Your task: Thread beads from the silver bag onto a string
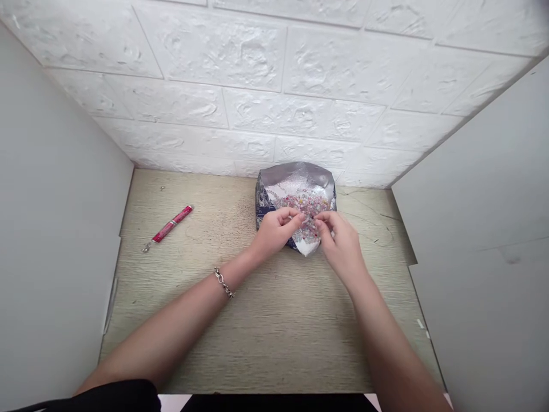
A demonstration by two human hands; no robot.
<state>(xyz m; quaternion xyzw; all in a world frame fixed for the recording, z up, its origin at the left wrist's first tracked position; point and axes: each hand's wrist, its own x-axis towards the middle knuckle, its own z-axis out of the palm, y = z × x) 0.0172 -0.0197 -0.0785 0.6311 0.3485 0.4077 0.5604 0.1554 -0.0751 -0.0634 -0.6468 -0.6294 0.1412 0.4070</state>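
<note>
A bag with a silvery lining (295, 174) and a dark blue printed outside stands opened near the back wall. Inside it lies a heap of small beads (306, 203), mostly pink, red and clear. My left hand (278, 228) reaches over the bag's front left, thumb and fingertips pinched together above the beads. From the right comes my right hand (338, 237), its thumb and forefinger also pinched, close to the left fingertips. Whatever lies between the fingers is too small to make out. A silver chain bracelet (223, 282) circles my left wrist.
On the left of the wooden table (274, 337) lies a slim red tube-like item (172, 224), with a small shiny piece (146, 248) by its lower end. Thin thread or wire (377, 223) lies at the right. Grey panels (484, 229) flank the table; a white brick-patterned wall (253, 109) closes the back.
</note>
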